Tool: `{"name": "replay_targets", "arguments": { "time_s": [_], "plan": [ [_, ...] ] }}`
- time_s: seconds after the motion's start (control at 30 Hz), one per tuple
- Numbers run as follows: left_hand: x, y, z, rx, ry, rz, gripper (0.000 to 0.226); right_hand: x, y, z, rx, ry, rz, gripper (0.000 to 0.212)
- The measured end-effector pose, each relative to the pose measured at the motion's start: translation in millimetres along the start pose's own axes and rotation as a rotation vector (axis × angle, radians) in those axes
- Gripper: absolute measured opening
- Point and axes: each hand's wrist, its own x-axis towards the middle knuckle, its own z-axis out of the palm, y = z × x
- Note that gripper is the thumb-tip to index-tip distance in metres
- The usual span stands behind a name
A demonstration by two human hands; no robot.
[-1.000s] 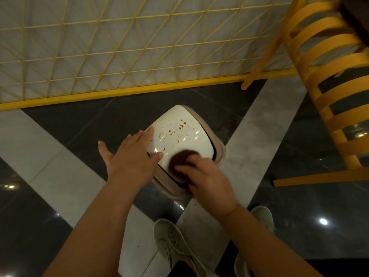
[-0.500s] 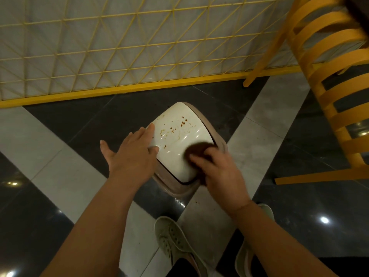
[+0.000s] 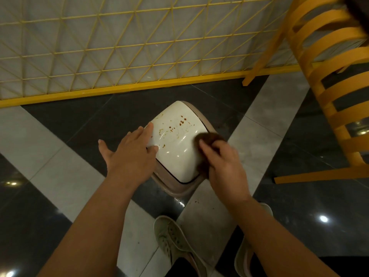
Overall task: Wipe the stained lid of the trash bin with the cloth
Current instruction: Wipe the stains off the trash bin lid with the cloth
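A small beige trash bin [image 3: 180, 190] stands on the floor with a glossy white lid [image 3: 175, 142]. Brown spots and smears speckle the lid's far half. My left hand [image 3: 130, 154] lies flat on the lid's left edge, fingers spread, holding nothing. My right hand [image 3: 223, 162] is closed on a dark brown cloth [image 3: 207, 137] pressed against the lid's right side. The cloth looks blurred and partly hidden under my fingers.
A yellow slatted chair [image 3: 327, 92] stands close at the right, its legs on the floor. A yellow wire-grid partition [image 3: 119, 47] with a yellow base rail runs behind the bin. My two shoes [image 3: 173, 242] are just below the bin.
My right hand has carried the cloth from the lid's near edge across to its right side. The left hand has stayed on the lid's left edge.
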Motion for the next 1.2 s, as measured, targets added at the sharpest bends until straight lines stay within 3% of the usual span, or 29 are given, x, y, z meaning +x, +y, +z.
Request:
{"name": "replay_targets", "arguments": {
  "time_s": [0.1,0.27,0.37,0.57,0.77,0.87,1.0,1.1,1.2],
  "plan": [
    [0,3,-2,-0.041,-0.017,-0.005,0.054,28,-17,0,-0.017,0.070,0.046,0.056],
    [1,1,-2,-0.042,-0.017,0.005,0.055,2,-58,13,-0.059,-0.067,-0.253,0.063],
    [0,0,0,-0.008,-0.005,0.015,0.058,-16,-38,12,-0.069,-0.125,-0.316,0.068],
    [0,0,5,0.005,-0.004,0.016,0.058,32,-22,-7,-0.041,0.033,0.013,0.056],
    [0,2,-2,-0.029,-0.024,0.010,0.063,-2,-54,9,-0.083,-0.137,-0.269,0.066],
    [-1,3,-2,-0.015,-0.013,0.019,0.063,2,-43,5,-0.116,-0.128,-0.351,0.066],
    [-2,3,2,0.049,0.037,0.041,0.072,53,-38,-15,-0.177,-0.057,-0.190,0.057],
    [-5,6,4,0.086,0.102,0.044,0.081,89,-33,-28,-0.200,-0.106,-0.005,0.059],
    [-5,10,4,0.072,0.171,0.042,0.077,104,-31,-35,-0.168,-0.145,0.050,0.058]
  ]
}}
